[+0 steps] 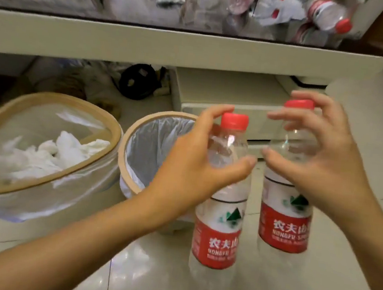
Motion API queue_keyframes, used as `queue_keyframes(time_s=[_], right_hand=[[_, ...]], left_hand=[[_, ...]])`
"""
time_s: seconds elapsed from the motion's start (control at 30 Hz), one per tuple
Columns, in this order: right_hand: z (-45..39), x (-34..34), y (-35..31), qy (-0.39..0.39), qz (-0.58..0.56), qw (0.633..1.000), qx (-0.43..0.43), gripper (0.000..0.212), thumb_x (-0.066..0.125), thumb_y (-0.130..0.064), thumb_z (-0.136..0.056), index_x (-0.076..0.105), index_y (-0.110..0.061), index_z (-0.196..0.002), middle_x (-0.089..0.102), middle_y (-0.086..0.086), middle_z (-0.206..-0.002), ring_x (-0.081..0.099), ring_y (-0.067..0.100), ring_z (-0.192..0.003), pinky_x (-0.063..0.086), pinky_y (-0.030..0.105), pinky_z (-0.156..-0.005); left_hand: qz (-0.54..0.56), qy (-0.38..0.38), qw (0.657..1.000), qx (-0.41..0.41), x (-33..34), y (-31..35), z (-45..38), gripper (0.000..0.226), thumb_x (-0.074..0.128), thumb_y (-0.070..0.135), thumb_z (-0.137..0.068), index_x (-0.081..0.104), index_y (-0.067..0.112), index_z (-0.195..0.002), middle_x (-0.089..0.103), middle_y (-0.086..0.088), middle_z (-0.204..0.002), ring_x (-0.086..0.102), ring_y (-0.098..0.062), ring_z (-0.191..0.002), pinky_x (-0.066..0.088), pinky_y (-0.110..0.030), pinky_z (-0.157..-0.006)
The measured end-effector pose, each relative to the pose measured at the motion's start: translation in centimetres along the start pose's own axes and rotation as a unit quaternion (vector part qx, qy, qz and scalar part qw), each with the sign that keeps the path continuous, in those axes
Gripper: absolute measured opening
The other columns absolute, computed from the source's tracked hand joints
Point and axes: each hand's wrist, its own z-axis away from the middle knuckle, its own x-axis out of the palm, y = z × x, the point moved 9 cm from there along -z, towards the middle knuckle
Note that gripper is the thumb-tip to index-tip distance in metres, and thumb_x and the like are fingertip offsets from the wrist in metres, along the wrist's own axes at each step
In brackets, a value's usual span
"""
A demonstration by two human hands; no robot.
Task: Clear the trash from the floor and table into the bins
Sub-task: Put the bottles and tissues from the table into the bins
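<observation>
On the floor beside the bins [137,139] | left hand [190,168] fingers spread wide, curving round left bottle [219,217], contact unclear | right hand [320,162] likewise at right bottle [285,219] | both bottles upright, caps up.

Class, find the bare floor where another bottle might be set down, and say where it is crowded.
Free: the tiled floor right of the right bottle, and the strip in front of the left bottle. Crowded: the two bins stand close together left of the bottles; the tabletop above carries more trash.
</observation>
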Motion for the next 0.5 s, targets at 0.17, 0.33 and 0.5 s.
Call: queue_keyframes(time_s=[0.17, 0.33, 0.5], right_hand=[[-7.8, 1.3, -7.0, 0.097, -0.012, 0.986, -0.138, 0.037, 0.074, -0.021, -0.076, 0.063, -0.016, -0.111, 0.040, 0.009, -0.131, 0.046, 0.011, -0.116, 0.044, 0.018, -0.094], [-9.4, 8.7, -5.4, 0.089, -0.076, 0.984, -0.136, 0.030, 0.070, -0.016, -0.080, 0.061, -0.010, -0.107, 0.036, 0.011, -0.130, 0.041, 0.015, -0.122, 0.040, 0.032, -0.104], [-7.0, 16.8, 1.4, -0.047, -0.085, 0.995, -0.039, 0.017, 0.059, 0.002, -0.086, 0.056, -0.009, -0.099, 0.038, 0.002, -0.109, 0.046, -0.002, -0.089, 0.043, 0.017, -0.087]], left_hand=[[-0.057, 0.153, 0.979, 0.122, -8.1, 4.5, -4.3, 0.064, 0.071, 0.030, -0.084, 0.037, 0.016, -0.137, 0.059, 0.012, -0.106, 0.064, -0.004, -0.092, 0.054, -0.022, -0.079], [-0.066, 0.155, 0.982, 0.081, -10.1, -1.2, -5.2, 0.057, 0.066, 0.029, -0.089, 0.033, 0.018, -0.135, 0.059, 0.002, -0.110, 0.065, -0.009, -0.093, 0.055, -0.035, -0.085], [-0.096, 0.111, 0.987, -0.067, -9.1, -10.0, -4.7, 0.045, 0.074, 0.015, -0.081, 0.045, 0.018, -0.116, 0.059, 0.003, -0.106, 0.060, -0.012, -0.095, 0.047, -0.016, -0.082]])
